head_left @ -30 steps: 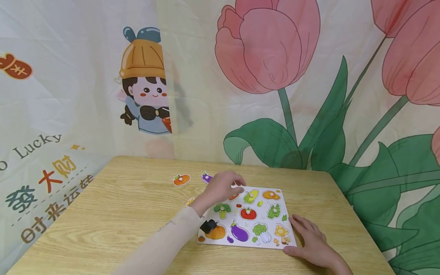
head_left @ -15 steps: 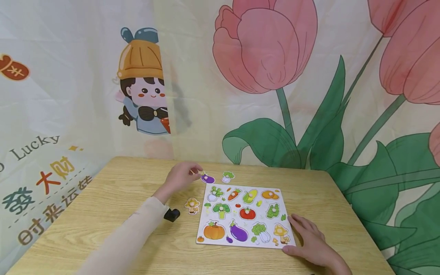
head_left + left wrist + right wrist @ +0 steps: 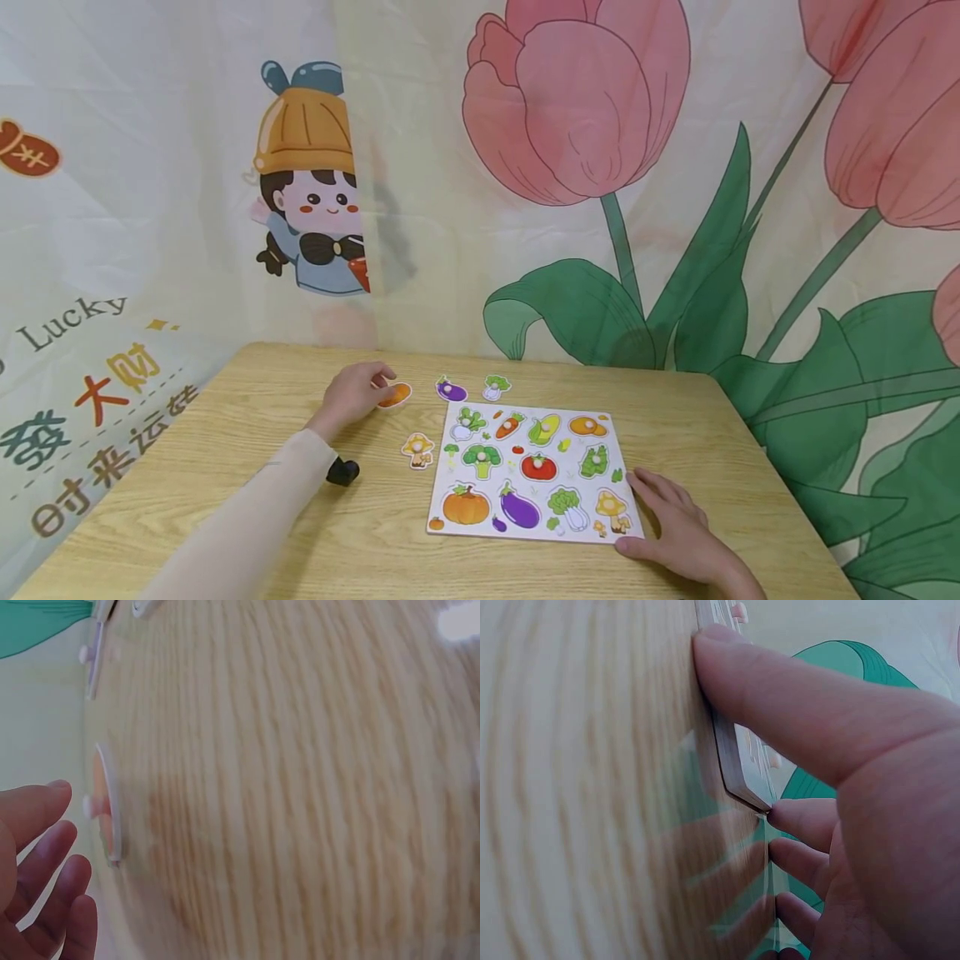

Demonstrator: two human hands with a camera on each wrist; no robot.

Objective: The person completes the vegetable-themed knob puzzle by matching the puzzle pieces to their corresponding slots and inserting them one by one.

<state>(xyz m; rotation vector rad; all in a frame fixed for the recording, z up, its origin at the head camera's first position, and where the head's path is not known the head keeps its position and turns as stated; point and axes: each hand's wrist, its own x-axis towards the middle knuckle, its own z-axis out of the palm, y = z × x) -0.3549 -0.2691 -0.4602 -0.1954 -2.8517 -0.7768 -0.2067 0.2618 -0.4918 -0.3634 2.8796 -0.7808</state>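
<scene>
In the head view my left hand (image 3: 354,397) reaches to an orange pumpkin puzzle piece (image 3: 401,394) on the table's far side. The left wrist view shows its fingers loosely bent, a small gap from the knob of that pumpkin piece (image 3: 105,802). A white vegetable peg puzzle board (image 3: 568,457) lies flat on the table. My right hand (image 3: 678,527) rests at its near right corner, thumb along the front edge and fingers by the right side. Seen from the right wrist, the thumb and index finger touch the board (image 3: 739,769) at its corner.
Loose pieces lie about the board: an eggplant (image 3: 452,389) and a bok choy (image 3: 496,387) behind it, a mushroom (image 3: 418,451) at its left. Several knobbed pieces sit in the board's upper rows. A printed cloth (image 3: 427,250) hangs behind the wooden table (image 3: 225,467).
My left hand has moved left, from over the board's back edge past the eggplant to the pumpkin piece. The carrot on the board and the bok choy have come into view. My right hand stays put.
</scene>
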